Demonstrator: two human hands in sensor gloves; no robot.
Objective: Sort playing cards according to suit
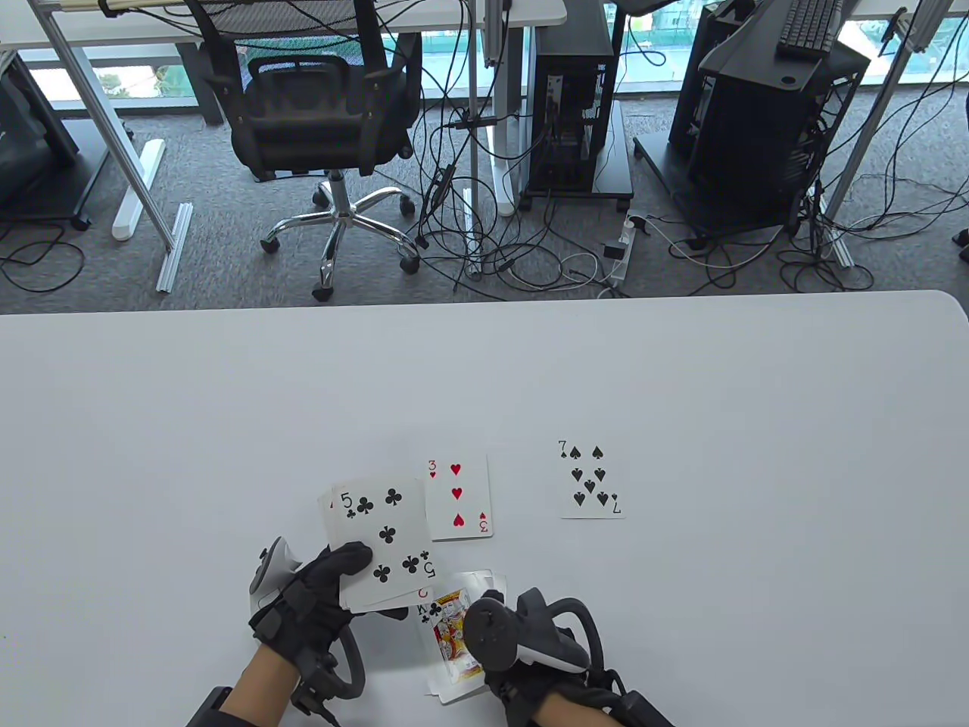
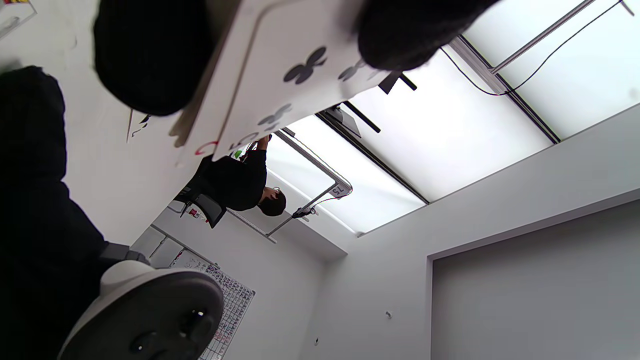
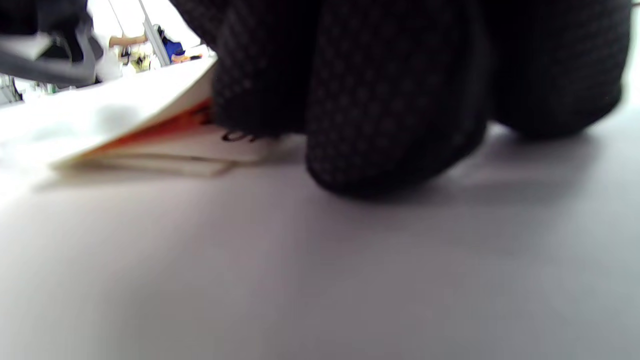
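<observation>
Now the white table (image 1: 227,394) carries everything near its near edge. The left hand (image 1: 318,598) is at the near edge, and its thumb and fingers pinch a small stack of cards held face up, with the five of clubs (image 1: 382,541) on top. Beside it, the right hand (image 1: 522,644) rests with curled fingers on a pile of cards (image 1: 454,644) lying on the table; whether it grips them I cannot tell. The three of hearts (image 1: 457,497) lies just beside the held cards. The seven of spades (image 1: 591,479) lies more toward the right edge, apart.
</observation>
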